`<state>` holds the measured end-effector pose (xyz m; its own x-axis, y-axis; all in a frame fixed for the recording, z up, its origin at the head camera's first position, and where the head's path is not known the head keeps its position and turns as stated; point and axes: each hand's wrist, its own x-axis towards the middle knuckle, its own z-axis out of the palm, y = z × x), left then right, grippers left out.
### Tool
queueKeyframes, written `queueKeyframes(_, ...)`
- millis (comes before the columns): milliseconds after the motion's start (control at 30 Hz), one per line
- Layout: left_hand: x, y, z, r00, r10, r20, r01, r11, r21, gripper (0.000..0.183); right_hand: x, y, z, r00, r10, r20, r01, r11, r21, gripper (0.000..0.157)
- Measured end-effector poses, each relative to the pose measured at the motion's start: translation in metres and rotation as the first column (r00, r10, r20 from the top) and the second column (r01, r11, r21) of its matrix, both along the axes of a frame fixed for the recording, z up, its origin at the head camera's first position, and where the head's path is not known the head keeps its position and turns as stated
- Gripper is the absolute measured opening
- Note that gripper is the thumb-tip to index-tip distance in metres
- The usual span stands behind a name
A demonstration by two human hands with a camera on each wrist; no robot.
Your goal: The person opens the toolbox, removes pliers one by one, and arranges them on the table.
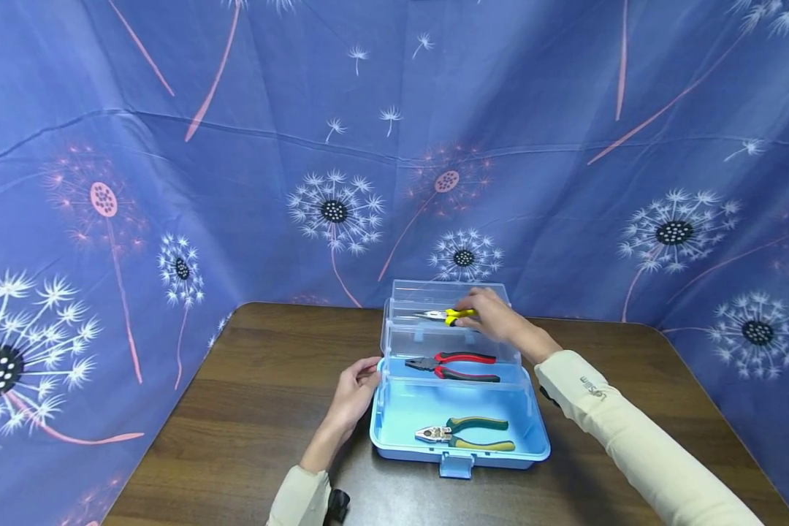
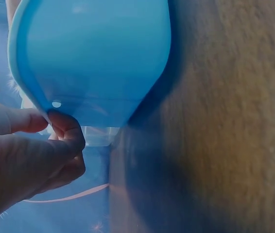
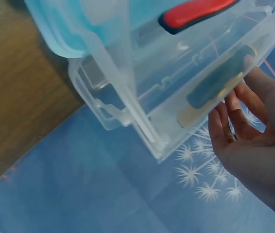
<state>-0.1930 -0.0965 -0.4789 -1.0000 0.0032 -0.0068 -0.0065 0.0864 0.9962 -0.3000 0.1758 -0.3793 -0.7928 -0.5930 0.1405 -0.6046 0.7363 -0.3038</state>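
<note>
A light blue toolbox [image 1: 394,447] sits on the table with its clear trays raised in steps. My left hand [image 1: 358,394] pinches its rim at the left side; thumb and curled index finger meet at the blue wall [image 2: 98,58] in the left wrist view. My right hand [image 1: 489,313] grips the edge of the upper clear tray [image 3: 169,138], fingers outside it. Yellow-and-black needle-nose pliers [image 1: 443,315] lie at that tray, handle ends hidden by my hand. Red-and-black pliers [image 1: 463,365] lie in the lower tray. Green-and-yellow pliers [image 1: 476,433] lie in the toolbox's bottom.
The toolbox's front latch [image 1: 456,466] hangs down. Brown wooden table [image 1: 263,380] surface extends on both sides. A blue dandelion-print cloth [image 1: 250,190] hangs close behind the toolbox and along the sides.
</note>
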Motion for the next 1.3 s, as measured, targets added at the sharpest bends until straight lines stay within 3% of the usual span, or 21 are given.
queueKeyframes(300, 0.013, 0.004, 0.033, 1.0, 0.0, -0.01, 0.0, 1.0, 0.001, 0.032, -0.002, -0.008, 0.016, 0.999, 0.03, 0.026, -0.031, 0.999, 0.035, 0.029)
queueKeyframes(500, 0.015, 0.005, 0.035, 1.0, 0.006, -0.012, -0.006, 1.0, -0.012, 0.032, -0.005, -0.006, 0.014, 0.996, 0.064, 0.061, -0.065, 0.998, 0.002, 0.025)
queueKeyframes(633, 0.013, 0.004, 0.031, 1.0, -0.004, -0.009, 0.004, 1.0, -0.014, 0.032, -0.006, -0.005, 0.013, 0.992, 0.077, 0.097, -0.074, 0.997, -0.033, 0.024)
queueKeyframes(867, -0.001, 0.002, 0.003, 1.0, 0.005, -0.002, -0.005, 1.0, -0.008, 0.032, -0.001, 0.004, 0.016, 0.997, 0.066, 0.046, -0.062, 0.995, -0.077, 0.031)
queueKeyframes(1067, -0.003, 0.003, -0.003, 1.0, 0.015, -0.018, -0.016, 1.0, -0.019, 0.031, 0.005, 0.022, 0.025, 0.996, 0.001, 0.094, 0.017, 0.983, -0.185, 0.034)
queueKeyframes(1300, -0.001, 0.003, -0.001, 1.0, 0.014, -0.021, -0.014, 0.999, -0.036, 0.03, 0.014, 0.051, 0.026, 0.975, -0.136, 0.174, 0.18, 0.945, -0.274, 0.04)
